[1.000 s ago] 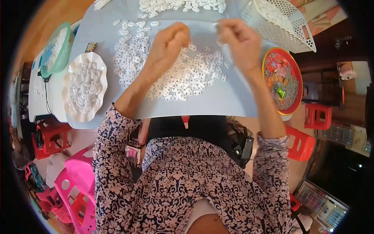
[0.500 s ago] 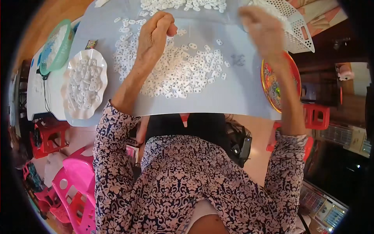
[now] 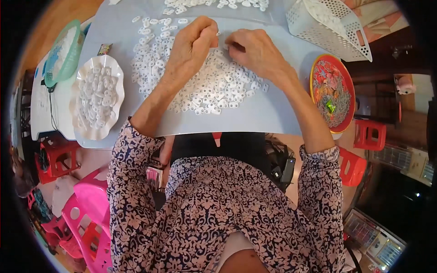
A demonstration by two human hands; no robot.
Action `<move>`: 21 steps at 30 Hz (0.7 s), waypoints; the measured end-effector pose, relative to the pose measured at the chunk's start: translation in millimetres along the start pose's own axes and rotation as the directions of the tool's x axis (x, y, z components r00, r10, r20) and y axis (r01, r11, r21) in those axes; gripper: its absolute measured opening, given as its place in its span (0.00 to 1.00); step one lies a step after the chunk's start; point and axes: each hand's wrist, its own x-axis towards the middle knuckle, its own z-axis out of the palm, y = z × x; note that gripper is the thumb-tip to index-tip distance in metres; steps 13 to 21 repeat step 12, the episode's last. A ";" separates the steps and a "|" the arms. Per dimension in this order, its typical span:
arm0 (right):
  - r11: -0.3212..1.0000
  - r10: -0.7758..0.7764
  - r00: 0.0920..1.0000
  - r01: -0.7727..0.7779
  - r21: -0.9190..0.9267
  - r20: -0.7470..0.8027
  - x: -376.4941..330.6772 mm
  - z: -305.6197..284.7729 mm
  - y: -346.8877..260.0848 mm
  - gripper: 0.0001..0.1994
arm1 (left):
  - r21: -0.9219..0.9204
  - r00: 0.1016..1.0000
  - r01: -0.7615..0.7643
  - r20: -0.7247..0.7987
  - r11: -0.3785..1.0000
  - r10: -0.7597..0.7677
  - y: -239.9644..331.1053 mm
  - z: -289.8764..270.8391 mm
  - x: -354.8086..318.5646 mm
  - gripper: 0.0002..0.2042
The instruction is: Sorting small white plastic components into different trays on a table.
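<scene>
Small white oval pieces with holes (image 3: 214, 93) lie in a broad pile on the pale grey-blue table. Above the pile's far edge my left hand (image 3: 193, 45) is closed, thumb pressed against its curled fingers; what it holds, if anything, is hidden. Facing it across a small gap, my right hand (image 3: 255, 52) has its fingers bent together in a pinch. Anything between those fingertips is too small to make out. A white scalloped dish (image 3: 119, 98) heaped with similar white pieces stands on the left.
A red bowl with a yellow rim (image 3: 313, 86), holding small grey metal parts and wrappers, sits at the right edge. Behind it stands a white perforated basket (image 3: 359, 48). At far left is a green basket (image 3: 76, 52). Another group of white pieces (image 3: 218, 4) lies at the back.
My right hand has come left from beside the white basket to a place close to my left hand. The left hand has shifted slightly right and stays closed.
</scene>
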 end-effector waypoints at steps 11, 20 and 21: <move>0.865 0.215 0.973 -0.148 0.480 -0.088 -5.8 -2.5 12.8 0.08 | 0.071 0.999 0.022 0.048 0.997 -0.026 2.8 0.6 -1.2 0.08; 0.865 0.218 0.972 -0.149 0.479 -0.092 -6.9 -3.9 13.5 0.08 | 0.095 0.996 0.011 0.092 0.995 -0.020 -0.2 0.9 -1.4 0.08; 0.865 0.218 0.972 -0.149 0.479 -0.092 -6.9 -3.9 13.5 0.08 | 0.095 0.996 0.011 0.092 0.995 -0.020 -0.2 0.9 -1.4 0.08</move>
